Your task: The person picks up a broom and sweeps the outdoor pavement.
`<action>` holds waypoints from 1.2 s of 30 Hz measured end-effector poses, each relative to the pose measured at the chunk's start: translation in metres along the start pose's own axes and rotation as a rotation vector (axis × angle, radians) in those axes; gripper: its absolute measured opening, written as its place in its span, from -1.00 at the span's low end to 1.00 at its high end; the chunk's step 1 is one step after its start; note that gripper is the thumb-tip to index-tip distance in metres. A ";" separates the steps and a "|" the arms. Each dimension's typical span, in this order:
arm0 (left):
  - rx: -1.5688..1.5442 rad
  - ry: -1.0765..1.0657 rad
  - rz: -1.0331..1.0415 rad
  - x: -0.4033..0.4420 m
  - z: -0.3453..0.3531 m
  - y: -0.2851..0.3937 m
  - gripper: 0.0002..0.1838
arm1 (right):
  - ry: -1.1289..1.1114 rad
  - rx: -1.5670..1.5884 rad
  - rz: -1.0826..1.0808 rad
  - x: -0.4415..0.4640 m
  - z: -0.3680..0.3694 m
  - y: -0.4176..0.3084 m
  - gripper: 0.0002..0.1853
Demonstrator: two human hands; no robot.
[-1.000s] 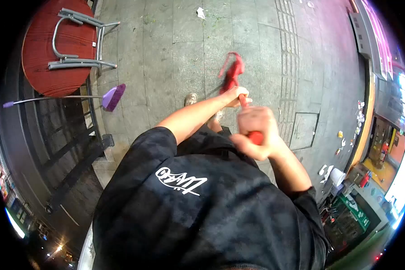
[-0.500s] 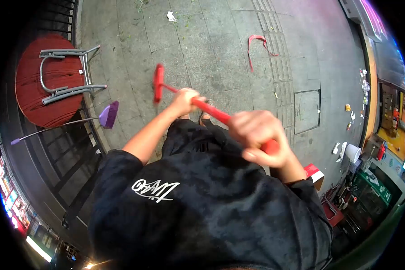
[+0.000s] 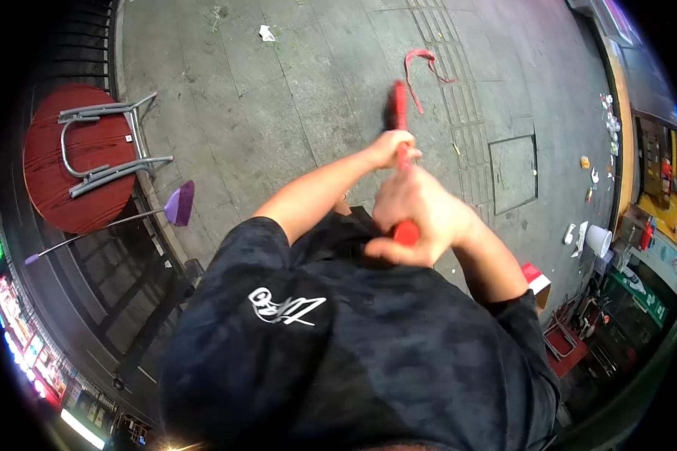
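Note:
A red long-handled broom point(image 3: 400, 107) points away from my body, its head slightly blurred above the pavement. My left hand point(image 3: 393, 149) is wrapped round the handle near the head. Closer to my body, my right hand point(image 3: 417, 214) grips the handle's upper part, and the round red end shows by the thumb. A loose red strip point(image 3: 408, 65) lies curled on the paving, just beyond and right of the broom head.
Folded metal legs cross a round red table point(image 3: 41, 173) at the left, beside a purple broom point(image 3: 179, 204). White scrap point(image 3: 266, 33) lies ahead. Litter and a white bucket point(image 3: 598, 240) line the right side, near a red-and-white box point(image 3: 535, 278). Dark railings stand at left.
The red strip, at first against the broom head, now lies apart on the paving. Since half a second ago, the broom head has swung from left to right, with both hands still on the handle.

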State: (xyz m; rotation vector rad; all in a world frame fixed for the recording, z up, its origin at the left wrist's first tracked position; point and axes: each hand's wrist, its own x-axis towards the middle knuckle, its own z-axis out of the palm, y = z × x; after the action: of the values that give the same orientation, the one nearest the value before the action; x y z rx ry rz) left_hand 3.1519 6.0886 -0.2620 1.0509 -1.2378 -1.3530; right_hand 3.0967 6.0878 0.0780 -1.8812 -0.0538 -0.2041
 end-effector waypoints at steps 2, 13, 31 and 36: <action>0.339 -0.083 0.216 0.016 0.007 0.056 -0.60 | -0.045 -0.084 -0.070 0.003 0.004 -0.018 -0.51; 0.897 0.107 0.144 -0.121 -0.182 0.100 -0.76 | 0.107 0.333 -0.264 0.078 -0.006 -0.040 -0.48; 0.956 0.471 -0.520 -0.369 -0.641 0.006 -0.82 | -0.079 0.433 0.108 0.513 0.159 0.184 -0.67; 0.544 0.483 0.011 -0.229 -0.594 0.033 -0.55 | -0.249 0.192 0.030 0.528 0.075 0.105 -0.62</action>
State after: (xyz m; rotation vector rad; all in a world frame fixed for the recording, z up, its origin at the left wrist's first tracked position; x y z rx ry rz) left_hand 3.7721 6.2307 -0.2963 1.6290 -1.2540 -0.6878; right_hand 3.6391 6.0912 0.0458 -1.7059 -0.2076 0.0553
